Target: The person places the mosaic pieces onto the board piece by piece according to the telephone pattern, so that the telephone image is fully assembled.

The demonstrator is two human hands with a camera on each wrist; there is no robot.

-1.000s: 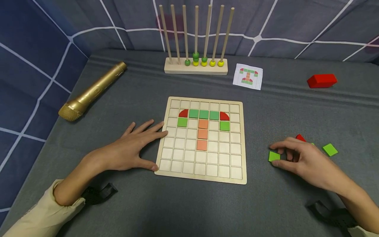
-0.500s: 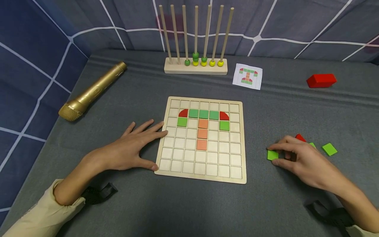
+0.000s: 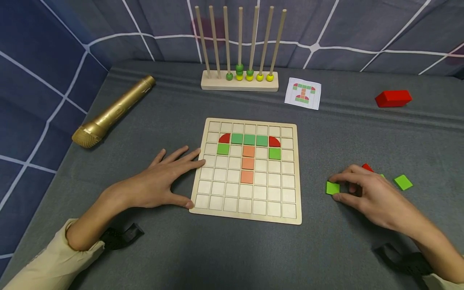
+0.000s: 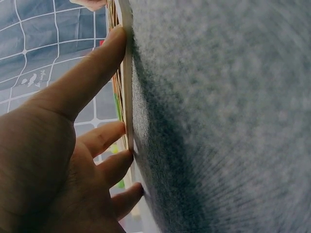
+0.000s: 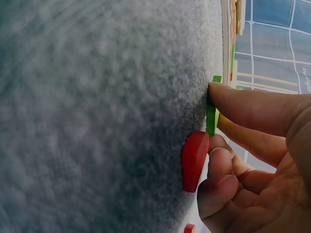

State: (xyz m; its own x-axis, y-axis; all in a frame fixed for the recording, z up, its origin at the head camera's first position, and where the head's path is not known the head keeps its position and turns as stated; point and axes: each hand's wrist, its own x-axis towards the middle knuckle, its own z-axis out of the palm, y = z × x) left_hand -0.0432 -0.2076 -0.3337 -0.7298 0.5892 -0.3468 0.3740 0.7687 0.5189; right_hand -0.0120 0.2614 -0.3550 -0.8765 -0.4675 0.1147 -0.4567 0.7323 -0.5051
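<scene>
A square wooden grid board (image 3: pixel 245 218) lies on the grey cloth with green, orange and red tiles in its cells. My left hand (image 3: pixel 164 181) is spread against the board's left edge, thumb at the near corner and fingertips along the side. To the right of the board, my right hand (image 3: pixel 369 195) pinches a green square tile (image 3: pixel 332 188) between thumb and index finger. The other fingers are curled back. In the right wrist view a red tile (image 5: pixel 195 162) lies on the cloth just under those fingers, mostly hidden by the hand in the head view.
A loose green tile (image 3: pixel 403 182) lies beyond the right hand, near part of a red tile (image 3: pixel 367 167). At the back stand a peg rack (image 3: pixel 217 83) with beads, a pattern card (image 3: pixel 313 102) and a red block (image 3: pixel 394 99). A gold microphone (image 3: pixel 116 108) lies left.
My right hand has shifted slightly left and away from me, carrying the green tile with it. My left hand stays in place at the board's edge.
</scene>
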